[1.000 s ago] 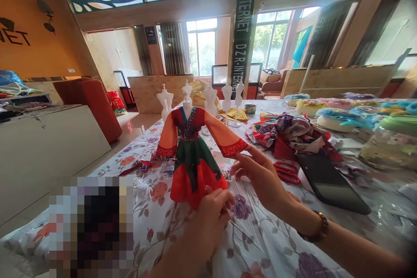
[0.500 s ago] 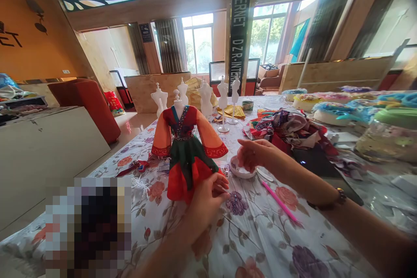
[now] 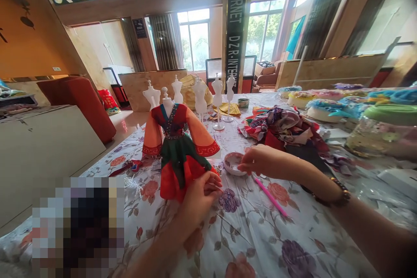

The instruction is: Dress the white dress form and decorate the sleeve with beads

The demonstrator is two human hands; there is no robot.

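A small white mannequin wearing a red, orange and green robe (image 3: 177, 147) stands on the flowered tablecloth (image 3: 247, 234). My left hand (image 3: 198, 195) pinches the red skirt hem at its lower right, fingers closed on the cloth. My right hand (image 3: 260, 160) hovers at the rim of a small white dish (image 3: 233, 163) just right of the robe, fingertips pinched together; what they hold, if anything, is too small to make out. A pink stick (image 3: 270, 196) lies on the cloth below that hand.
Several bare white mannequins (image 3: 199, 95) stand behind the dressed one. A heap of coloured fabric (image 3: 280, 126) and a dark phone lie to the right, with round trays of trimmings (image 3: 329, 110) beyond. A blurred patch covers the lower left.
My right hand let go of the robe's right sleeve and moved right and down to the white dish. The left hand kept its hold on the skirt hem. The view shifted slightly.
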